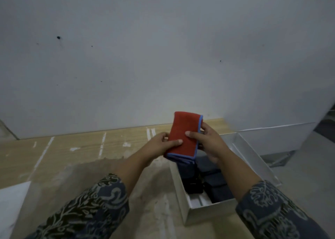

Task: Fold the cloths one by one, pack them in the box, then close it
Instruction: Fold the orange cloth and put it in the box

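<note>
A folded red cloth with blue trim (184,133) is held upright in the air, just above the far end of the white box (204,214). My left hand (161,144) grips its left edge, thumb across the front. My right hand (208,140) grips the right edge. Several dark folded cloths (215,184) lie inside the box, which stands open on the table at the right.
The wooden table (81,153) is streaked with white marks and a dusty patch. A white sheet (12,202) lies at the left edge. A grey wall stands close behind, and a white panel (272,135) stands behind the box.
</note>
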Demonstrator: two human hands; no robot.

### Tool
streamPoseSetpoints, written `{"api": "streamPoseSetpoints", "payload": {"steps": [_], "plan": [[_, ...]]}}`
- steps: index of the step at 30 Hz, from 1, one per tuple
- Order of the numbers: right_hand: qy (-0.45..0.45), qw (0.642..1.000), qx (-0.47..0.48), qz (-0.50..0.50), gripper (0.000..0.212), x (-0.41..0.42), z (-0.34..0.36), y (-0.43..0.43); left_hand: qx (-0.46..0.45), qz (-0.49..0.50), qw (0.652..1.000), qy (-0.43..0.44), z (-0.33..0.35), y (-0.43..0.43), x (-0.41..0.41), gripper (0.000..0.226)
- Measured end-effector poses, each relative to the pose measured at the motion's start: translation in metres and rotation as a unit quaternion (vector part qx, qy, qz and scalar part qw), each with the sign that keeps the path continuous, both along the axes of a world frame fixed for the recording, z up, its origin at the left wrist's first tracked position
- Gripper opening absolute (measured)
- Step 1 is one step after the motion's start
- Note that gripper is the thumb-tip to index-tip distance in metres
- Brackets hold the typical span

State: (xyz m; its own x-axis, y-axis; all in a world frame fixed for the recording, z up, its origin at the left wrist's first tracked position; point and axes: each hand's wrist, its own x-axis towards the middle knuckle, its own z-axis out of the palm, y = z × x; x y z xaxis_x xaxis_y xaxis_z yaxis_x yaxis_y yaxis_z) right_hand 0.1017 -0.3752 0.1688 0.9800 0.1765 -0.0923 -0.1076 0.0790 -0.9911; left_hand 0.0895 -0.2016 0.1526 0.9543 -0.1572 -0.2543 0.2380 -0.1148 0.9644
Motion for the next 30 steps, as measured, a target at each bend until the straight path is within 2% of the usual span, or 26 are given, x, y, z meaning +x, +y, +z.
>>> {"api": "streamPoseSetpoints", "payload": {"steps": [2,5,8,10,12,14,17,23,25,27,30], "plan": [[0.033,0.998,0.025,-0.037,0.032,0.006,-0.003,-0.031,0.041,-0.034,0.999,0.010,-0.009,-0.027,0.003,0.040],[0.084,0.993,0.039,-0.078,0.006,0.013,-0.013,-0.072,0.074,-0.044,0.996,0.010,-0.018,-0.060,0.010,0.021],[0.127,0.986,0.002,-0.105,0.011,0.016,-0.028,-0.108,0.092,-0.016,0.995,0.017,-0.030,-0.085,0.020,0.024],[0.139,0.983,-0.076,-0.092,0.009,0.020,-0.038,-0.130,0.122,0.004,0.993,0.000,-0.037,-0.098,0.027,0.024],[0.123,0.970,-0.202,-0.062,0.004,0.026,-0.048,-0.146,0.198,0.006,0.979,-0.059,-0.044,-0.109,0.035,0.021],[0.092,0.947,-0.303,-0.060,0.010,0.034,-0.057,-0.156,0.275,-0.013,0.955,-0.114,-0.045,-0.120,0.041,0.022],[0.053,0.897,-0.434,-0.064,0.012,0.048,-0.068,-0.161,0.325,-0.036,0.938,-0.117,-0.054,-0.136,0.053,0.030],[0.059,0.823,-0.565,0.022,0.027,0.069,-0.088,-0.156,0.414,-0.071,0.902,-0.097,-0.081,-0.144,0.065,0.029],[0.069,0.815,-0.573,0.041,0.024,0.077,-0.095,-0.150,0.459,-0.090,0.880,-0.088,-0.091,-0.143,0.071,0.032],[0.064,0.820,-0.567,0.047,0.014,0.081,-0.103,-0.145,0.527,-0.123,0.836,-0.092,-0.096,-0.144,0.074,0.034],[0.036,0.821,-0.568,0.041,0.025,0.081,-0.108,-0.142,0.589,-0.161,0.781,-0.130,-0.095,-0.151,0.070,0.033]]}}
